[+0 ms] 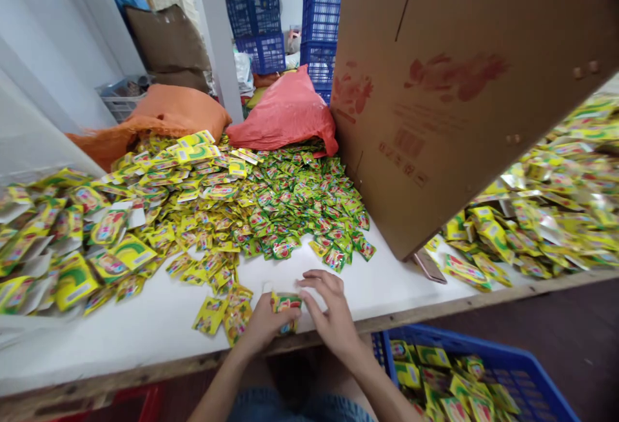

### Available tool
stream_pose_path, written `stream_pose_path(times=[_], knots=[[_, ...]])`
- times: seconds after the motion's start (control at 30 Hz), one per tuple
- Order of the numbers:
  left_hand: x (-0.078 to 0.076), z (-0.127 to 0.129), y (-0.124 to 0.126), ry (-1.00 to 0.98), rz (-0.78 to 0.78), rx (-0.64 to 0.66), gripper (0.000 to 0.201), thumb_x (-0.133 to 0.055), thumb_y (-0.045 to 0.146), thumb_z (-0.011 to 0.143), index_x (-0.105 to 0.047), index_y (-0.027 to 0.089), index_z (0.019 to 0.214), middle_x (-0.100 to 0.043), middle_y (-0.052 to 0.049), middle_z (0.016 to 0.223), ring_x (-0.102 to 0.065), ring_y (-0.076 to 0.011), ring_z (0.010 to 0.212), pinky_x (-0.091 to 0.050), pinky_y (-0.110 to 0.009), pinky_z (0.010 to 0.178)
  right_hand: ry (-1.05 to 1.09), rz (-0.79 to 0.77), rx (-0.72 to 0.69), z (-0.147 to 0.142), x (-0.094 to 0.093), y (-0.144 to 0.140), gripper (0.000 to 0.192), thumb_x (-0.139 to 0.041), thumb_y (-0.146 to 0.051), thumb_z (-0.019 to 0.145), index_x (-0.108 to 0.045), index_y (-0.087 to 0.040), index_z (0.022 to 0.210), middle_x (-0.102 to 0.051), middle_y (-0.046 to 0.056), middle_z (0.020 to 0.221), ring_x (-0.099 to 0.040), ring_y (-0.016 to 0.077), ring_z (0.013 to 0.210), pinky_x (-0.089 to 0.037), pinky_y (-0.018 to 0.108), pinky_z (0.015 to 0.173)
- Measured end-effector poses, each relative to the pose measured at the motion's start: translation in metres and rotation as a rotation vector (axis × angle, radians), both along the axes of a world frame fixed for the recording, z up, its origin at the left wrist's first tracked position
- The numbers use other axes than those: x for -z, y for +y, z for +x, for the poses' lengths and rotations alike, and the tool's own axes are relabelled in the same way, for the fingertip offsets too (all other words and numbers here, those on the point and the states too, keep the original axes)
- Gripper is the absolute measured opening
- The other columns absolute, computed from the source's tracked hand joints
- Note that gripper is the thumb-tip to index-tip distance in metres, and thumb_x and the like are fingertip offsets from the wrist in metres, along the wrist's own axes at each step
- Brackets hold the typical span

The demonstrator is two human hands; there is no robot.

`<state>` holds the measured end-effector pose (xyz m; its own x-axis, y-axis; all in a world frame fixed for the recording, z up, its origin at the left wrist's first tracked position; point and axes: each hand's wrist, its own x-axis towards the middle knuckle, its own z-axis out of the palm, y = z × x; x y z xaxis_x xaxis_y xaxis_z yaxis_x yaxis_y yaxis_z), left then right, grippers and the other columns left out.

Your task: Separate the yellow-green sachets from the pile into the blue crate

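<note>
Small green-yellow sachet stack (286,308), red print, between hands.

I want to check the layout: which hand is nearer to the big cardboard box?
The right hand. It lies on the table just below-left of the cardboard box; the left hand, holding a packet, is farther left.

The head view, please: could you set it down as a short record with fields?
left hand: left hand holds a small stack of sachets at the table edge
right hand: right hand rests on the same stack
table: white table strewn with yellow and green sachets
box: tilted cardboard box on the right
crate: blue crate with sachets below the table
behind: orange sack, red sack, stacked blue crates
</note>
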<state>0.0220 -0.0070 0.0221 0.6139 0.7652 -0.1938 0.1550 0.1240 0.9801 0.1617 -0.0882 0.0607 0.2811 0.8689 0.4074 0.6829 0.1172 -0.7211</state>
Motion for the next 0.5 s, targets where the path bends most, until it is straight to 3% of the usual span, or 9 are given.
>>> stream_pose_path(times=[0.13,0.2,0.27,0.37,0.43,0.5], knots=[[0.005,-0.001,0.003,0.075,-0.035,-0.034,0.027,-0.07,0.034,0.061,-0.062,0.01,0.073,-0.064,-0.002,0.063,-0.055,-0.0151,0.058,-0.042,-0.024,0.056,0.091,0.265,0.689,0.069,0.008,-0.035,0.025,-0.046,-0.035,0.085,-0.052,-0.018,0.102,-0.057,0.009,0.096,-0.053,0.0221,0.092,-0.039,0.038,0.085],[0.006,0.0,0.003,0.081,-0.056,-0.07,0.029,-0.072,0.034,0.06,-0.062,0.011,0.075,-0.065,-0.003,0.066,-0.056,-0.0152,0.059,-0.043,-0.024,0.056,0.051,0.232,0.991,0.122,0.01,-0.054,0.044,-0.047,-0.045,0.082,-0.045,-0.014,0.113,-0.056,0.013,0.102,-0.054,0.0239,0.092,-0.04,0.037,0.082],[0.007,0.002,0.003,0.081,-0.083,-0.1,0.032,-0.073,0.034,0.058,-0.063,0.011,0.077,-0.066,-0.003,0.068,-0.058,-0.0157,0.061,-0.044,-0.024,0.056,0.054,-0.023,1.082,0.173,0.014,-0.069,0.069,-0.053,-0.055,0.073,-0.036,-0.01,0.123,-0.056,0.017,0.105,-0.055,0.0277,0.091,-0.042,0.038,0.078],[0.008,0.004,0.002,0.07,-0.119,-0.124,0.034,-0.074,0.037,0.057,-0.063,0.012,0.077,-0.066,-0.002,0.066,-0.059,-0.0158,0.059,-0.045,-0.024,0.054,0.043,-0.425,1.004,0.227,0.023,-0.077,0.095,-0.056,-0.066,0.06,-0.027,-0.008,0.129,-0.059,0.018,0.1,-0.057,0.0334,0.091,-0.04,0.042,0.076],[0.01,0.003,0.002,0.064,-0.129,-0.133,0.036,-0.074,0.039,0.057,-0.063,0.012,0.078,-0.066,-0.002,0.065,-0.059,-0.016,0.058,-0.046,-0.024,0.055,0.004,-0.507,0.917,0.243,0.03,-0.074,0.101,-0.057,-0.066,0.058,-0.023,-0.006,0.133,-0.059,0.021,0.102,-0.057,0.0338,0.089,-0.04,0.041,0.074],[0.011,0.002,0.002,0.064,-0.125,-0.147,0.039,-0.074,0.04,0.056,-0.064,0.011,0.08,-0.067,-0.003,0.067,-0.06,-0.0167,0.06,-0.046,-0.025,0.057,-0.045,-0.465,0.902,0.25,0.036,-0.071,0.099,-0.06,-0.062,0.057,-0.027,-0.005,0.132,-0.058,0.023,0.103,-0.058,0.0327,0.088,-0.04,0.039,0.071]])
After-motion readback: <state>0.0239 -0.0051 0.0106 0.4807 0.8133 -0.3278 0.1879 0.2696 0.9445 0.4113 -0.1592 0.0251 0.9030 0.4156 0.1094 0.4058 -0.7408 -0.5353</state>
